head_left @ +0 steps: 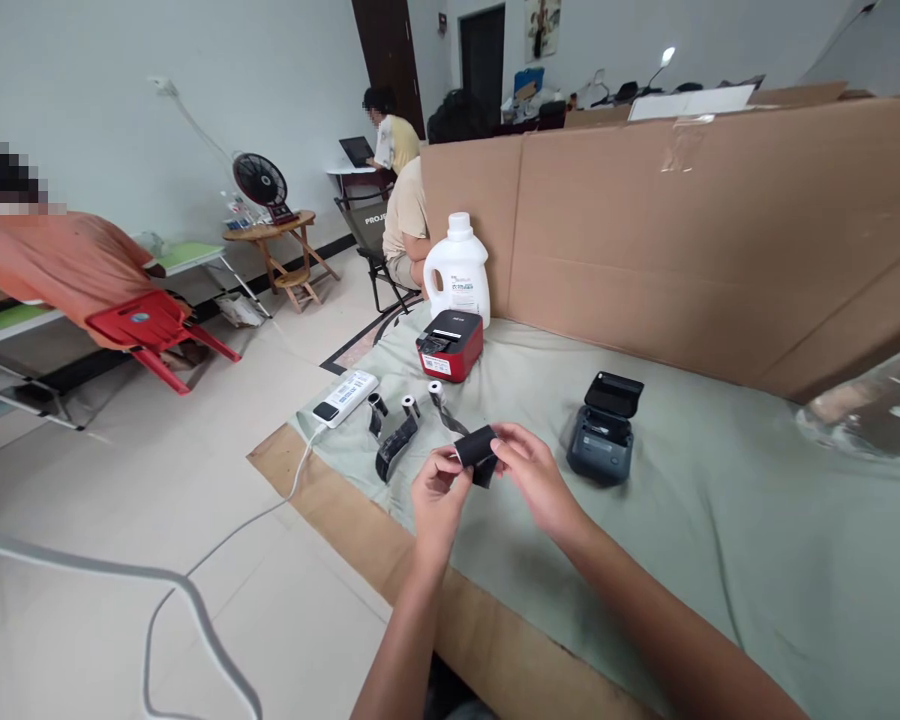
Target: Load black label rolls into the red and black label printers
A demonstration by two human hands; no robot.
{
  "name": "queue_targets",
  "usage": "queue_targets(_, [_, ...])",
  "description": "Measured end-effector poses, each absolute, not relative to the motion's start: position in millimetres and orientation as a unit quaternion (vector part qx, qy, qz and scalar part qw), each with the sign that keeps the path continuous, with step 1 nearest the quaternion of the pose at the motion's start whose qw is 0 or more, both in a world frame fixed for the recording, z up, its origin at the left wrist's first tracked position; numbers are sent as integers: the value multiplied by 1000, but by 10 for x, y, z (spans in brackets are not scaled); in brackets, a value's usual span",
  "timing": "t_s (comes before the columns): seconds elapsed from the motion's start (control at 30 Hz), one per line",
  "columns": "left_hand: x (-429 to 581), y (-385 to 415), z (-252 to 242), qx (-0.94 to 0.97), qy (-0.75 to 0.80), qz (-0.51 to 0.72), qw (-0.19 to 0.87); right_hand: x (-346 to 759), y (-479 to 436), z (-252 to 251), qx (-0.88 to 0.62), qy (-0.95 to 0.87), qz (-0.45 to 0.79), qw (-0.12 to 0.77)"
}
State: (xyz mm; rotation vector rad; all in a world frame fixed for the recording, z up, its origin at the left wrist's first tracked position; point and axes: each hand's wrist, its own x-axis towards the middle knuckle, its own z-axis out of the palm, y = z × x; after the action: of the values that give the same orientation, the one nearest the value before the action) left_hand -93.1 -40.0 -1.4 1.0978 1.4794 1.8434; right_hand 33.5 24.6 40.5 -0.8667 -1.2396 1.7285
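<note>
Between my two hands is a roll of black ribbon (pixel 475 445), with a loose dark end hanging below it. My left hand (pixel 438 492) pinches its left end, where a pale core rim shows. The fingers of my right hand (pixel 529 468) close on its right end. To the right stands a small dark label printer (pixel 601 455) with its lid up. Left of my hands, partly unrolled black ribbon (pixel 397 447) lies on the cloth with small white-cored spools (pixel 409 405). Another spool (pixel 436 390) trails a dark strip towards the held roll.
Behind are a red and black label printer (pixel 454 347) and a white detergent jug (pixel 461 270). A power strip (pixel 346 398) with a cable lies at the left. A tall cardboard panel (pixel 682 240) borders the green cloth (pixel 690 560). Other people sit farther back and left.
</note>
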Motion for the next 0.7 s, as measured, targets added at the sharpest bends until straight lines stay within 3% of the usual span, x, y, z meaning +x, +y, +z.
queue_targets(0.2, [-944, -449, -5, 434, 574, 664, 204, 335, 223, 348, -360, -525, 660, 399])
queue_targets(0.37, [-1055, -525, 218, 610, 630, 476, 72, 353, 199, 346, -365, -619, 562, 408])
queue_targets(0.47, [-1099, -514, 338, 650, 614, 429, 124, 385, 187, 387, -335, -669, 539, 387])
queue_targets(0.7, [-1092, -522, 432, 559, 582, 495, 323, 506, 247, 501, -293, -751, 505, 309])
